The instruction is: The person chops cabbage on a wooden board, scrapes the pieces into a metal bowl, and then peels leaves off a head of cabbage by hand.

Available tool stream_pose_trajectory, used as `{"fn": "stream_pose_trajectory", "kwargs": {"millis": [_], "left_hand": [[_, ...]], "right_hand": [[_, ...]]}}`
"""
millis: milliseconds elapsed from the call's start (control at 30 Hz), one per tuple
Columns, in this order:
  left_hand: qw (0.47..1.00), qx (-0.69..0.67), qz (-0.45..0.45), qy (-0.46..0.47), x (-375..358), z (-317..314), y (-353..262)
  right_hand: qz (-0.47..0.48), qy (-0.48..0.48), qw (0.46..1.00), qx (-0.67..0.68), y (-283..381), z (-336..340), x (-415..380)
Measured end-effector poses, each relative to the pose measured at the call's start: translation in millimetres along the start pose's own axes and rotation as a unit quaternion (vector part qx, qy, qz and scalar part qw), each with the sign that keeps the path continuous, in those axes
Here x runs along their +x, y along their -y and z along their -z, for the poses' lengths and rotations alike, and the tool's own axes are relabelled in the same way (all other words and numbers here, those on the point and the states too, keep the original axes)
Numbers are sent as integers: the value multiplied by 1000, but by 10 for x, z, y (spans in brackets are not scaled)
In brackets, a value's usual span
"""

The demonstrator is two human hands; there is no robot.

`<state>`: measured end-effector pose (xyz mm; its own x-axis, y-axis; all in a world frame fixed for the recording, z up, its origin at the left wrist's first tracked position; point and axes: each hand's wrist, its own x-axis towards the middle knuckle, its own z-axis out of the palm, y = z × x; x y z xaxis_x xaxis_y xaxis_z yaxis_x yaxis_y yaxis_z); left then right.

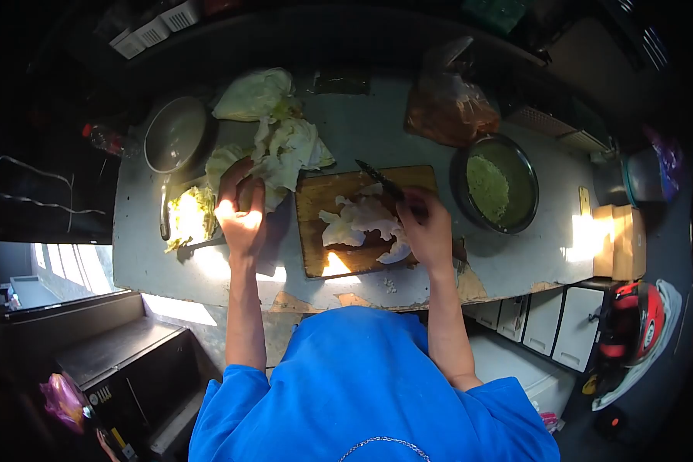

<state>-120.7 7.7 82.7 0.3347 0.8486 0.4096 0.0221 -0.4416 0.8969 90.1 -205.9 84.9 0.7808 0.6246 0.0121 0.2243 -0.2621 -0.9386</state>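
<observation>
My right hand [427, 231] grips a dark-handled knife [379, 178], its blade angled up and left over the wooden cutting board [312, 254]. Torn pale cabbage leaves [354, 219] lie on the board beside that hand. Left of the board, my left hand [241, 212] reaches over the pile of cabbage, thumb and fingers curved and apart. Large loose cabbage leaves [291, 154] are just beyond its fingertips. Yellow-green cut cabbage [192, 218] sits next to its wrist side, in bright sun. Whether the fingers touch a leaf is hard to make out.
A steel bowl [533, 185] with shredded green cabbage [487, 189] stands right of the board. Behind it is a clear bag of orange-brown contents [450, 112]. A pan [175, 135], a pale green cabbage [254, 94] and a red-capped bottle [108, 140] are at the left.
</observation>
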Motion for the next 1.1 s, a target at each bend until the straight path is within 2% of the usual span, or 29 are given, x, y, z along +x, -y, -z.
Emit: {"fn": "stream_pose_trajectory", "kwargs": {"millis": [100,167,233,267,300,367,433,567,633,700,767,800,833,900,967,1033,1100], "left_hand": [[1000,-4,-1,-24,53,24,5],[998,40,-33,-43,110,25,-60],[997,23,-63,-40,72,-67,-170],[998,45,-42,22,-3,-115,-267],[994,66,-23,81,-103,-203,-404],[980,50,-29,188,-427,-522,-556],[931,220,-161,244,-718,-830,-363],[899,301,-151,279,-1023,-900,201],[917,179,-49,354,-939,-737,355],[935,155,-34,316,-992,-658,335],[949,109,72,286,-1008,-568,436],[952,123,50,275,-904,-551,90],[953,126,51,269,-897,-546,38],[964,89,139,208,-872,-516,-26],[968,109,131,183,-834,-497,-121],[980,84,87,155,-818,-463,-62],[979,94,101,150,-794,-427,-62]], "right_hand": [[-11,-2,1000,-15,-75,72,-214],[0,-8,999,-31,-89,93,-291],[-24,25,998,-49,-42,147,-407],[-30,18,998,-51,-58,165,-467],[3,42,995,-92,-71,168,-500],[32,64,989,-131,-162,135,-554],[148,19,944,-294,-370,45,-595],[136,-2,960,-244,-413,62,-598],[3,20,992,-127,-328,113,-615],[-10,18,994,-103,-271,141,-631],[-22,20,996,-78,-275,128,-636],[-15,16,998,-61,-312,111,-633],[-8,13,999,-44,-327,101,-630],[6,17,999,-52,-300,76,-622],[23,26,998,-55,-320,23,-595],[87,-14,991,-97,-351,-30,-547],[109,-9,989,-99,-349,-62,-547]]}}
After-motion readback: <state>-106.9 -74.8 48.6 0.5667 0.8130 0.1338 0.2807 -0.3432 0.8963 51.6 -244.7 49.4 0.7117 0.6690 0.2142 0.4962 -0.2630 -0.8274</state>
